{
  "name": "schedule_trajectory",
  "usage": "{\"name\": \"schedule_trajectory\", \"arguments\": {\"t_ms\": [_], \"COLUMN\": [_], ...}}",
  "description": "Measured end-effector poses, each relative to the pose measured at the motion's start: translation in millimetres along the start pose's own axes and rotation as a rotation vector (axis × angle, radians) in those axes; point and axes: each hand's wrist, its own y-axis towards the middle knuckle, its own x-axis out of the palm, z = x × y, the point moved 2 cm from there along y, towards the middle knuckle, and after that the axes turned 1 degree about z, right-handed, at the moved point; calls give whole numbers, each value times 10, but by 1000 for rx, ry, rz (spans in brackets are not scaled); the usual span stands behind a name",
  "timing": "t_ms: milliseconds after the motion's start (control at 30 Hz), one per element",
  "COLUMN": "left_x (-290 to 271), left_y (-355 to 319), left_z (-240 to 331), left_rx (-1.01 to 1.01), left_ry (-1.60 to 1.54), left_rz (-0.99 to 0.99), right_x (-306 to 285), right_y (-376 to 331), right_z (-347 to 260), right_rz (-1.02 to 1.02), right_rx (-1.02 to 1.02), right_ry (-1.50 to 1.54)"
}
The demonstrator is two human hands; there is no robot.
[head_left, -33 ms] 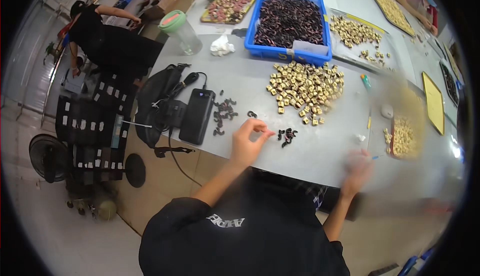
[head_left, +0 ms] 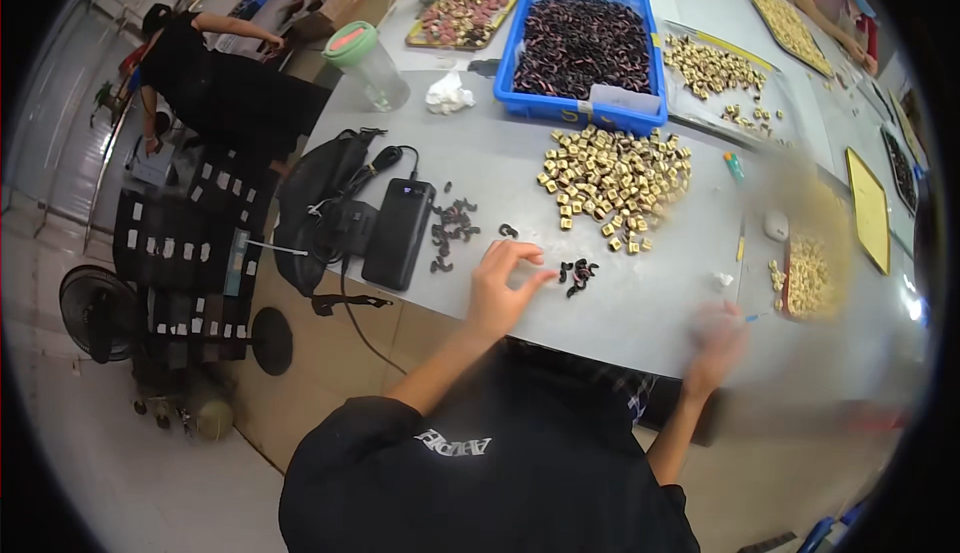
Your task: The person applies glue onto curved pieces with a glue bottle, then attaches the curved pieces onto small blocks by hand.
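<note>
My left hand (head_left: pixel 505 288) hovers over the grey table, thumb and forefinger apart with nothing visible between them. Just right of its fingertips lies a small cluster of black curved pieces (head_left: pixel 577 275), some with pinkish parts. One more black curved piece (head_left: pixel 508 231) rests beyond the knuckles. Beyond the cluster is a large heap of gold cube-shaped pieces (head_left: pixel 615 183). My right hand (head_left: pixel 715 343) is at the table's near edge, its fingers smeared by blur. A thin blue-tipped thing (head_left: pixel 755 318) shows beside those fingers; whether they hold it I cannot tell.
A blue tray (head_left: pixel 655 63) full of black curved pieces stands behind the heap. Left lie loose dark pieces (head_left: pixel 455 228), a black power pack (head_left: pixel 398 233) with cables and a green-lidded bottle (head_left: pixel 370 63). Beige pieces (head_left: pixel 805 278) sit right, partly blurred. Other people work farther off.
My left thumb and forefinger have moved farther apart beside the black cluster. My right hand stays near the same place. The whole view has shifted slightly.
</note>
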Motion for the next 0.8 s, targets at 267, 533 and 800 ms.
{"name": "schedule_trajectory", "arguments": {"t_ms": [267,533,800], "left_x": [194,204,216], "left_y": [-49,-100,-144], "left_z": [-12,-79,-137], "left_rx": [256,304,354], "left_ry": [249,270,200], "left_rz": [-115,-104,-41], "right_x": [0,11,-39], "right_y": [28,-4,29], "right_z": [55,47,102], "right_rz": [-19,-84,-82], "right_rx": [-1,-70,-69], "right_ry": [-6,-23,-123]}}
